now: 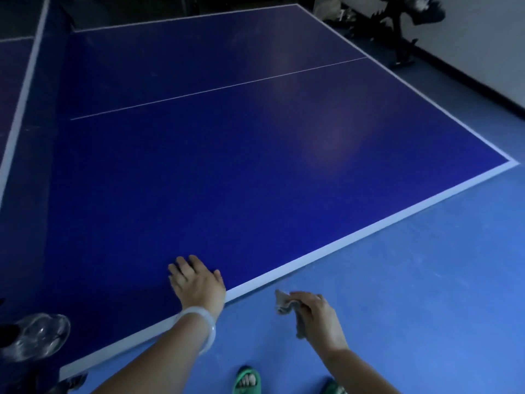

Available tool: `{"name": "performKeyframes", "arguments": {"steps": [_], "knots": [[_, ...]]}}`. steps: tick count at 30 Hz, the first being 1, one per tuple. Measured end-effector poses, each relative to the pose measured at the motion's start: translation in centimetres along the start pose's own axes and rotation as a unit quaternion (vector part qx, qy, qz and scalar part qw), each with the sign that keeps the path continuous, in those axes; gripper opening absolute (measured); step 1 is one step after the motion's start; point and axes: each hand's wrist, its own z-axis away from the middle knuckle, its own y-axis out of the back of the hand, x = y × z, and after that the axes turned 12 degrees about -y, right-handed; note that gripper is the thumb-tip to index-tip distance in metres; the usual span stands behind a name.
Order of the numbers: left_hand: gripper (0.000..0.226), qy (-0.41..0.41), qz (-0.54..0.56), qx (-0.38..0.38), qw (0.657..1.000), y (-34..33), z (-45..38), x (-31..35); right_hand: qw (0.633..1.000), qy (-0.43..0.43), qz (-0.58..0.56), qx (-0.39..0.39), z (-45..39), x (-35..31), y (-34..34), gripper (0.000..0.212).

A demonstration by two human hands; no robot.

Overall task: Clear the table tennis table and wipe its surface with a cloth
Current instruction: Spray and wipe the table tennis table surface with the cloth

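Note:
The blue table tennis table (227, 166) with white edge lines fills most of the view. My left hand (196, 282) lies flat on its surface near the front edge, fingers relaxed, a pale bangle on the wrist. My right hand (318, 317) hangs off the table over the floor and grips a crumpled grey cloth (285, 302). The cloth does not touch the table.
A clear plastic bottle (37, 335) lies at the lower left by the net end. The dark net (31, 109) runs along the left. Dark exercise equipment (397, 32) stands at the far right by the wall. Light blue floor (412, 280) lies to the right; green sandals (246, 379) below.

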Motion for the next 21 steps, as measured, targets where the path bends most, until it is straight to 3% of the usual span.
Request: {"name": "performKeyframes", "arguments": {"steps": [4, 9, 14, 18, 21], "knots": [[0.050, -0.188, -0.007, -0.017, 0.982, -1.2, 3.1, 7.8, 0.982, -0.108, -0.156, -0.002, 0.0, 2.3, 5.3, 0.038], [0.033, -0.362, 0.038, -0.067, 0.929, -2.7, 7.5, 20.1, 0.981, -0.122, -0.148, 0.034, 0.8, 6.9, 15.0, 0.033], [0.030, -0.420, 0.043, -0.121, 0.898, -3.4, 11.7, 32.5, 0.980, -0.140, -0.099, 0.100, 2.7, 12.2, 27.4, 0.027], [0.027, -0.454, 0.053, -0.120, 0.881, -3.6, 14.6, 42.1, 0.965, -0.154, -0.140, 0.157, 4.5, 16.7, 37.1, 0.012], [0.027, -0.482, 0.050, -0.111, 0.867, -3.8, 16.4, 49.2, 0.956, -0.157, -0.158, 0.191, 4.9, 19.6, 43.3, 0.020]]}}
